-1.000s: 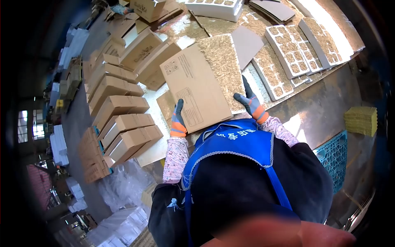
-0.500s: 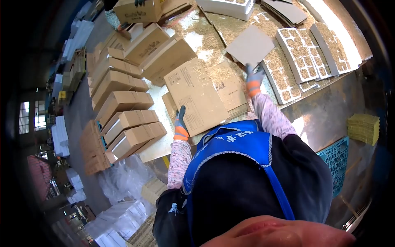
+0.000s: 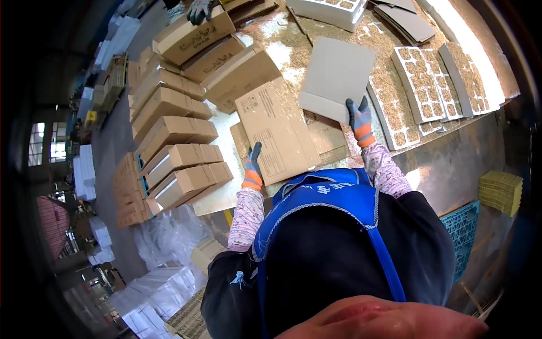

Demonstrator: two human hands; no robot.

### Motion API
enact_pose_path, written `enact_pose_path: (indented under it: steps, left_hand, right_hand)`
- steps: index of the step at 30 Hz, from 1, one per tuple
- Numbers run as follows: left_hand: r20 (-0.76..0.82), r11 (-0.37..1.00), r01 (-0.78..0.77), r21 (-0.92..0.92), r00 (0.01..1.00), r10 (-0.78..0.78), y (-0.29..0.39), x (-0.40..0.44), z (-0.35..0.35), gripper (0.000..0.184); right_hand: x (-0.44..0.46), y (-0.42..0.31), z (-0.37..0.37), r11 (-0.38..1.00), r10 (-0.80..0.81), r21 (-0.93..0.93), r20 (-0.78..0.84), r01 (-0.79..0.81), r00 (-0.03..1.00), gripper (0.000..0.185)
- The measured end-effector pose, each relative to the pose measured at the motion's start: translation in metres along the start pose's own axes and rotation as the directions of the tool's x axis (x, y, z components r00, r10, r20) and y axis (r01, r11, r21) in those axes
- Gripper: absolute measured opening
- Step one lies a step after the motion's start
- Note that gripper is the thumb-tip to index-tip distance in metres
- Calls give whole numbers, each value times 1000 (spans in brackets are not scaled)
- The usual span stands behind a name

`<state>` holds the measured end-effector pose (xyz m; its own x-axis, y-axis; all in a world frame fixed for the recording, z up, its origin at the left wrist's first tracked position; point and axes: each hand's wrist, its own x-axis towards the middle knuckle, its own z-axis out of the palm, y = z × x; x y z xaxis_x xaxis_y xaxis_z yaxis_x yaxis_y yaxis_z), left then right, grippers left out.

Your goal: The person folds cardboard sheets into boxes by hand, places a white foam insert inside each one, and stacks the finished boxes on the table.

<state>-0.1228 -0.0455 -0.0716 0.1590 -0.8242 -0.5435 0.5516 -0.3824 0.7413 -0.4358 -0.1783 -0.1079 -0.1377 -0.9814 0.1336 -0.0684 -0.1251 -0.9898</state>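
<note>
In the head view, a brown carton [image 3: 278, 133] is grasped at its near left side by the gloved left grip [image 3: 252, 165], with one digit laid along the edge. The carton is tilted in the view, its printed face turned up, and it is stretched out to the right of that grip and beyond it. Its far part is sprinkled with brown shreds.

A grey sheet [image 3: 337, 73] is pinched at its near right corner by the gloved right grip [image 3: 359, 120]; it is spread beyond that grip and to its left, with a crease across its near part. A pile of flat cartons [image 3: 329, 138] is partly covered by the sheet and is seen just left of the right grip.

To the right of the right grip, white trays [image 3: 418, 85] are lined up on the surface [image 3: 228, 195], their cells filled with brown shreds; the nearest one is set just beside that grip. Dark-edged grey sheets [image 3: 403, 22] are stacked well beyond it.

To the left of the left grip, a row of brown boxes [image 3: 189, 161] is set along the surface. Far beyond that grip, a large box [image 3: 200, 38] is touched by a co-worker's gloved hand [image 3: 200, 11]. Well to the right of the right grip and nearer, a yellow stack [image 3: 501, 192] is seen past the edge of the surface.
</note>
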Motion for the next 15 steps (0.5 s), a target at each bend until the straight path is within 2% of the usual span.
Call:
enact_pose_path:
  steps: [1,2,3,5,6,7,9,10,11,14,15]
  left_hand:
    - [1,1000,14,-18,1000,-14,0,0,0,47]
    - [2,999,27,-35,1000,-27,0,1,0,47]
    - [1,999,25,-36,1000,-25,-1,1,-1,47]
    - [29,997,35,-67,999,-33,-2,2,-2,47]
    - [29,997,33,-66,999,-31,-3,1,-3,47]
    - [31,997,31,-65,999,-29,-3,-1,-1,47]
    - [37,998,24,-62,999,-21,-4,1,-4,47]
    - [38,999,17,-27,999,-16,-7,5,-10,47]
    - [39,1000,9,8,999,-9,-10,9,-15,47]
    - [12,1000,6,21,1000,-6,-13,13,-20,48]
    - [10,1000,4,17,1000,-4,-13,14,-21,48]
  right_hand:
    - [-6,-2,6,986,95,139,-5,-94,995,32]
    - [-10,-6,7,981,141,133,31,-144,989,38]
    - [-12,-7,6,981,140,133,33,-143,990,38]
    - [-14,-11,6,956,98,266,125,-128,987,36]
    - [-16,-15,-1,995,80,40,176,-88,981,36]
    - [-16,-16,-7,995,78,42,176,-87,981,36]
    - [-12,-18,-18,973,105,-227,314,-32,943,37]
    - [-12,-22,-23,988,141,-109,390,-107,910,40]
    - [-14,-20,-23,989,135,-106,393,-101,909,40]
    - [-16,-25,-16,930,266,69,549,-361,792,49]
    - [-11,-7,-13,929,352,-120,575,-350,739,51]
